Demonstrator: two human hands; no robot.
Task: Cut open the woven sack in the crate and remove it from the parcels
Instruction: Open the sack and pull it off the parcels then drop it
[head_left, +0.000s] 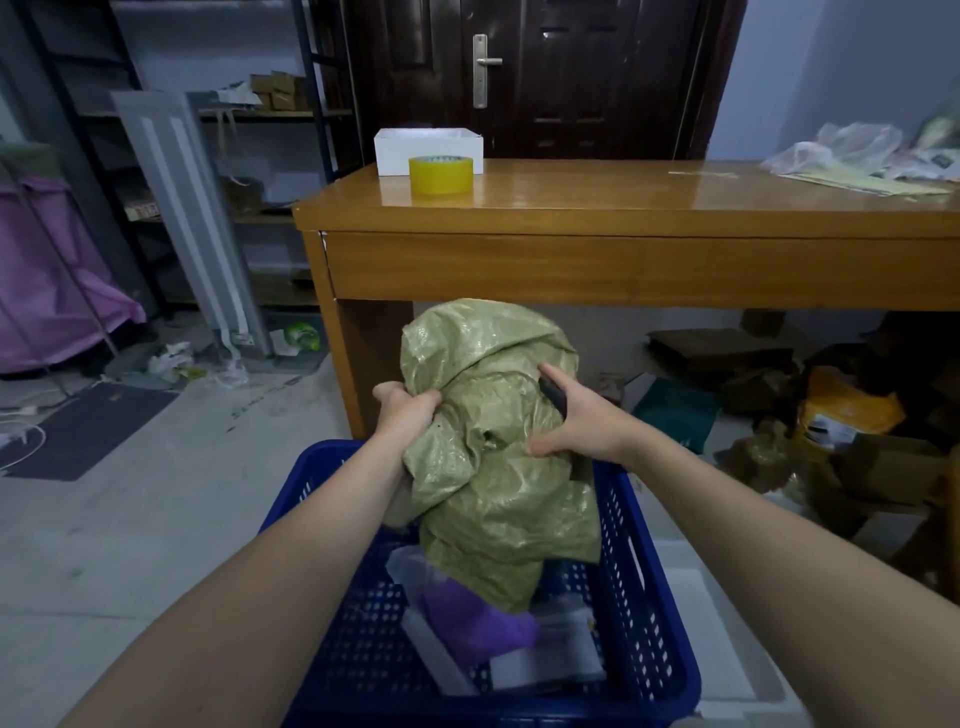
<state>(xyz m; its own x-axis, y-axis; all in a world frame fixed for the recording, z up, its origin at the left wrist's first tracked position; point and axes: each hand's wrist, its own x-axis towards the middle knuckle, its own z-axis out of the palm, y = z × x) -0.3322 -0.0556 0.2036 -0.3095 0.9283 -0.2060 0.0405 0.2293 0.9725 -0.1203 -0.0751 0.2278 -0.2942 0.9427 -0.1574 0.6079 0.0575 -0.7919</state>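
Below our hands, crate: we see a blue perforated plastic crate on the floor, its far end just in front of the wooden desk.
Crate contents: the woven sack rises out of the far half; in the near half lie loose parcels, among them a purple soft parcel, a pale flat parcel beside it and a clear-wrapped one at the left.
Sack, place: it stands partly in the crate, its upper part held up above the rim and reaching in front of the desk's edge; its lower end hangs over the purple parcel.
Sack, look: we see olive-green woven plastic with a slight sheen, crumpled and folded, bunched at the middle where we grip it; the top forms a rounded hood shape.
Left hand: our left hand is clenched on a bunch of the fabric at the sack's left side.
Right hand: our right hand presses against the sack's right side, thumb low on the fabric, fingers curled around a dark slim object; we cannot tell what it is.
Desk top: a roll of yellow tape stands just in front of a white open box; what lies inside the box is hidden from us.
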